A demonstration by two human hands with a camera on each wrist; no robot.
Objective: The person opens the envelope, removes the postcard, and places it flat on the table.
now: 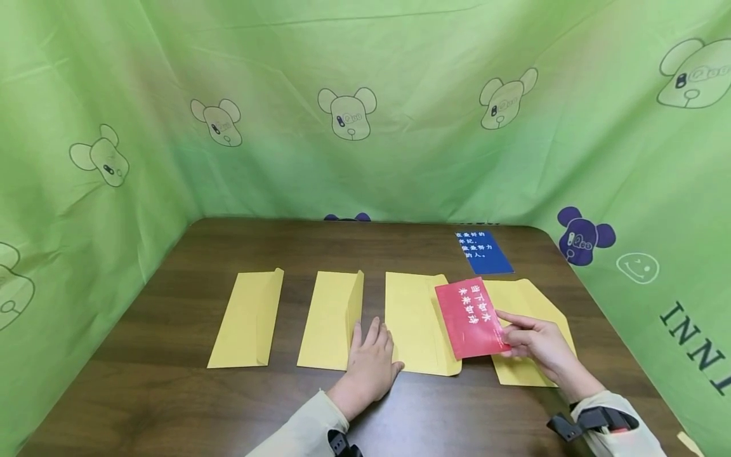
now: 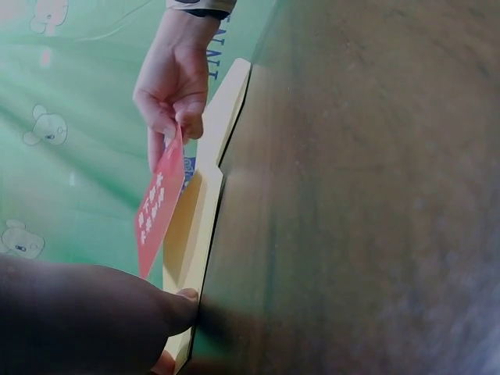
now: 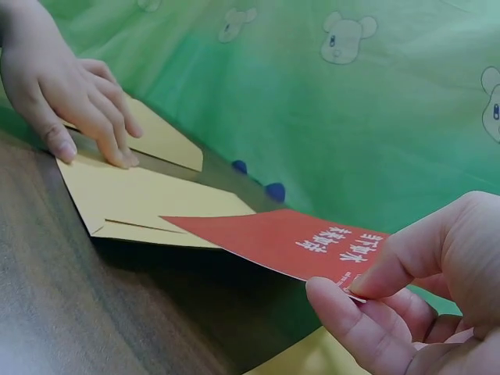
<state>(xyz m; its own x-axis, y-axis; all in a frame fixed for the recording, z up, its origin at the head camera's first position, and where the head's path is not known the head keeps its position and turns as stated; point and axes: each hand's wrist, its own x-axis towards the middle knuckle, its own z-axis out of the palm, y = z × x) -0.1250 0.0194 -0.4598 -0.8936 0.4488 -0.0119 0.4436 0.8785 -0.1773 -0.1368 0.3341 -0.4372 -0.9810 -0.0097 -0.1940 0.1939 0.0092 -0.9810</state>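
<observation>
My right hand pinches a red card with white writing by its right edge, thumb against fingers. The card is held over the third yellow envelope from the left, its left part overlapping that envelope's right side in the head view. In the right wrist view the red card tilts toward the envelope's opening side. My left hand rests with fairly straight fingers at this envelope's left edge, its thumb at the lower left corner. Its fingertips reach toward the second envelope.
Another yellow envelope lies at the far left of the brown table, and one more under my right hand. A blue card with white writing lies behind, at the right. A green printed curtain surrounds the table.
</observation>
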